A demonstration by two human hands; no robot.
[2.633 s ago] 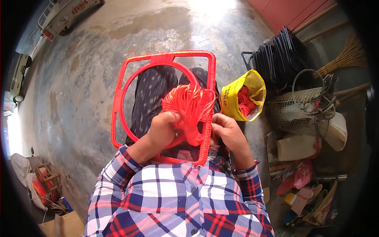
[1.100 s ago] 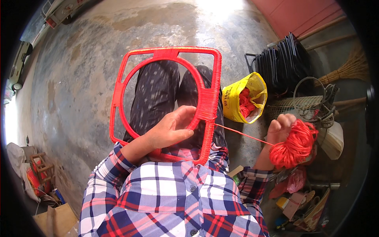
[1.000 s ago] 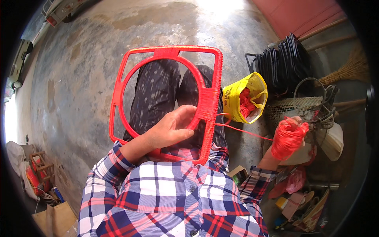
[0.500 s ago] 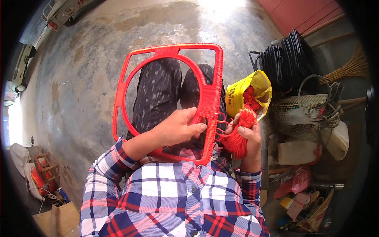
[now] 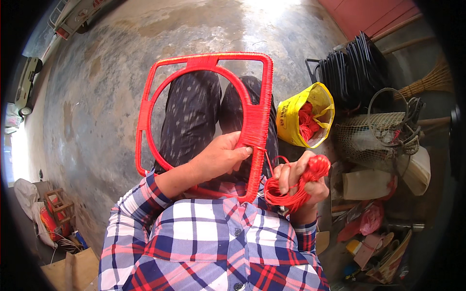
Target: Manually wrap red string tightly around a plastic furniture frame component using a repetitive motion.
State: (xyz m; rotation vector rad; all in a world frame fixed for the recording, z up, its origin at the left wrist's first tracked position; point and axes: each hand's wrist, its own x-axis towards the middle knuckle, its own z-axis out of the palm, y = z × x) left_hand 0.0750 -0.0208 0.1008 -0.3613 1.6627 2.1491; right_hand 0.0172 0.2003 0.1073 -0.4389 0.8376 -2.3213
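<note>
A red cord-wrapped frame, squarish with a ring inside it, rests over my lap. My left hand reaches through the ring and grips the wrapped band between ring and outer bar, thumb pressed on the cord. To the right of the frame, my right hand is closed around a bundle of red cord, part of it bulging above the fingers. Loose strands run from the bundle to the frame's right bar. Parts of the ring's lower edge are hidden behind my left forearm.
A yellow bag with more red cord stands right of my knees. Beyond it are stacked black frames, a wire mesh basket and a straw broom. A small wooden stool lies at the lower left.
My right hand has turned over, its fingers now wrapped around the cord bundle, and moved slightly away from the frame. The left hand keeps its grip; the frame has shifted slightly left.
</note>
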